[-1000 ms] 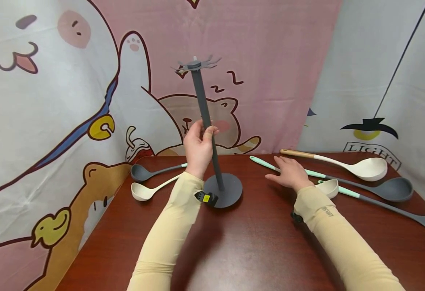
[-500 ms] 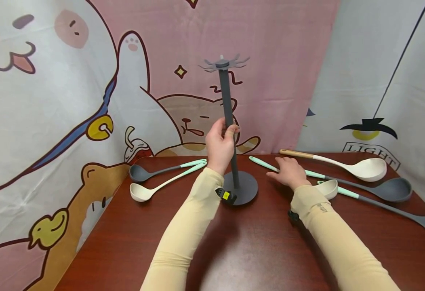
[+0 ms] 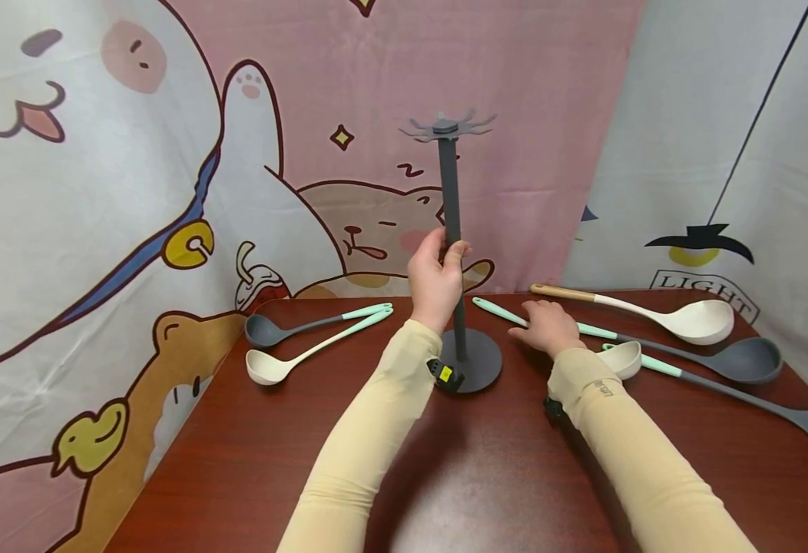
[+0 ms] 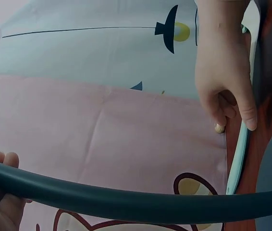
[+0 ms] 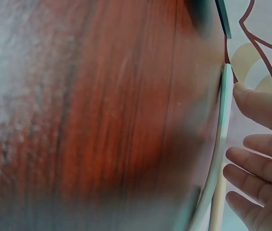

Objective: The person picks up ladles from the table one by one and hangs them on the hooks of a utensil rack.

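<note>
My left hand (image 3: 435,284) grips the upright pole of a dark grey utensil stand (image 3: 449,188), which has a ring of wavy hooks on top and a round base (image 3: 481,365). Over the mint handles at the right, my right hand (image 3: 549,326) hovers with relaxed fingers. In the right wrist view its fingertips are spread beside a mint handle (image 5: 221,106), holding nothing. A white ladle (image 3: 625,359) is partly hidden by the right wrist. Beyond it lie a grey ladle with a mint handle (image 3: 750,361) and a white ladle with a wooden handle (image 3: 704,321).
At the left lie a small grey ladle (image 3: 263,330) and a small white ladle (image 3: 269,367), their mint handles pointing right. Another grey ladle (image 3: 736,395) reaches the right table edge. A cartoon-printed curtain (image 3: 528,115) hangs behind the wooden table (image 3: 238,476).
My left hand has moved the stand to the right and its pole now stands more upright. The right hand has barely moved.
</note>
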The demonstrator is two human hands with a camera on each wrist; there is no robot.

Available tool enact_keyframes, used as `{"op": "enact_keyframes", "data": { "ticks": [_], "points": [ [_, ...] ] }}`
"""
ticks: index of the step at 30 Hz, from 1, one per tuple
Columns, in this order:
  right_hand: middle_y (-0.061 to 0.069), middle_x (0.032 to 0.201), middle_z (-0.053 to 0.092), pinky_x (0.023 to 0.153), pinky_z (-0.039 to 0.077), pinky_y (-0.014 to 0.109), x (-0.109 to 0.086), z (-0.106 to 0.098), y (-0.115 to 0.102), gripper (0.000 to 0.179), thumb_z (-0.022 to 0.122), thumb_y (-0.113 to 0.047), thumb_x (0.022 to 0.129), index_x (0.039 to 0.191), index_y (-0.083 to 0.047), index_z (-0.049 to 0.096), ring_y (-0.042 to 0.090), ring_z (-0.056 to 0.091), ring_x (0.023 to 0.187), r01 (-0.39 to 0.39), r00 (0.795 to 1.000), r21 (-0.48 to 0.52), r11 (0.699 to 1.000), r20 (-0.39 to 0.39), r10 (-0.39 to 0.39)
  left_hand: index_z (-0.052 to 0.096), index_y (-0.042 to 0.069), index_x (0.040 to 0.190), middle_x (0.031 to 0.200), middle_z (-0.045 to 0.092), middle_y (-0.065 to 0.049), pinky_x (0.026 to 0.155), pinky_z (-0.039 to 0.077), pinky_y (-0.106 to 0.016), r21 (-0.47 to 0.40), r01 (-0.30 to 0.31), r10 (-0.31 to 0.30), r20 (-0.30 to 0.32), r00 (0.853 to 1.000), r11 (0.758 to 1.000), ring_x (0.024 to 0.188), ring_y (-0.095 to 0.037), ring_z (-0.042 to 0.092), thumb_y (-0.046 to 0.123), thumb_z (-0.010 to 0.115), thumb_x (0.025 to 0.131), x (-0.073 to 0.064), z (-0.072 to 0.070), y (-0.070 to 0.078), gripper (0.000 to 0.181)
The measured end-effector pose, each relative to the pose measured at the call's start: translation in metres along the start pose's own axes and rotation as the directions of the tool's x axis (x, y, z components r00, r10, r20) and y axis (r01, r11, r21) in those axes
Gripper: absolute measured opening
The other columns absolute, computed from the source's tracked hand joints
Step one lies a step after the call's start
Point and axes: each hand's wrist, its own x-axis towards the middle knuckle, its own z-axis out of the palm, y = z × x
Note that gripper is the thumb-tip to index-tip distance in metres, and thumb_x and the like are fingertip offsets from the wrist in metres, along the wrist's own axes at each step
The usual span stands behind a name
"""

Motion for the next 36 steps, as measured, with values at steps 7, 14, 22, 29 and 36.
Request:
{"op": "enact_keyframes", "data": {
  "ticks": [7, 14, 22, 29, 36],
  "points": [
    [0.031, 0.133, 0.052, 0.095, 0.043, 0.062, 0.003, 0.000, 0.000, 0.069, 0.072, -0.038, 0.089, 0.137, 0.006, 0.051, 0.048, 0.046, 0.123, -0.012, 1.000, -0.012, 1.000, 0.014, 0.012, 0.067, 0.003, 0.103, 0.088, 0.072, -0.010, 0.062, 0.046, -0.025, 0.019, 0.015, -0.015, 0.011, 1.000, 1.000, 0.077, -0.013, 0.066, 0.009, 0.064, 0.097, -0.001, 0.011, -0.002, 0.009],
    [0.032, 0.131, 0.052, 0.093, 0.044, 0.061, 0.006, 0.000, 0.000, 0.068, 0.072, -0.038, 0.089, 0.137, 0.006, 0.051, 0.048, 0.047, 0.121, -0.020, 0.999, -0.012, 1.000, 0.035, 0.020, 0.067, 0.005, 0.102, 0.088, 0.071, -0.009, 0.063, 0.046, -0.025, 0.048, 0.029, -0.030, 0.030, 0.999, 0.998, 0.076, -0.013, 0.064, 0.011, 0.065, 0.097, -0.004, 0.019, -0.002, 0.009],
    [0.029, 0.124, 0.057, 0.091, 0.045, 0.059, 0.006, 0.003, -0.001, 0.061, 0.073, -0.035, 0.090, 0.132, 0.006, 0.055, 0.047, 0.048, 0.118, -0.011, 0.999, -0.001, 1.000, 0.031, 0.011, 0.068, 0.006, 0.102, 0.088, 0.071, -0.003, 0.065, 0.050, -0.023, 0.084, -0.007, 0.004, 0.036, 0.999, 0.996, 0.076, -0.011, 0.065, 0.011, 0.067, 0.096, -0.007, 0.023, -0.004, 0.008],
    [0.028, 0.120, 0.059, 0.089, 0.046, 0.057, 0.005, 0.006, -0.002, 0.055, 0.072, -0.031, 0.091, 0.129, 0.006, 0.057, 0.047, 0.049, 0.115, -0.013, 0.999, 0.001, 1.000, 0.046, 0.013, 0.067, 0.006, 0.102, 0.087, 0.071, -0.003, 0.065, 0.050, -0.022, 0.088, -0.043, 0.039, 0.045, 0.998, 0.995, 0.075, -0.009, 0.065, 0.011, 0.066, 0.096, -0.009, 0.024, -0.006, 0.007],
    [0.026, 0.121, 0.059, 0.088, 0.047, 0.055, 0.008, 0.006, 0.000, 0.055, 0.072, -0.030, 0.091, 0.130, 0.005, 0.057, 0.044, 0.054, 0.112, -0.025, 0.998, -0.010, 1.000, 0.061, 0.025, 0.067, 0.005, 0.102, 0.084, 0.071, -0.004, 0.067, 0.052, -0.020, 0.053, -0.018, 0.016, 0.041, 0.999, 0.998, 0.076, -0.011, 0.067, 0.009, 0.066, 0.095, -0.008, 0.025, -0.006, 0.008]
  ]
}}
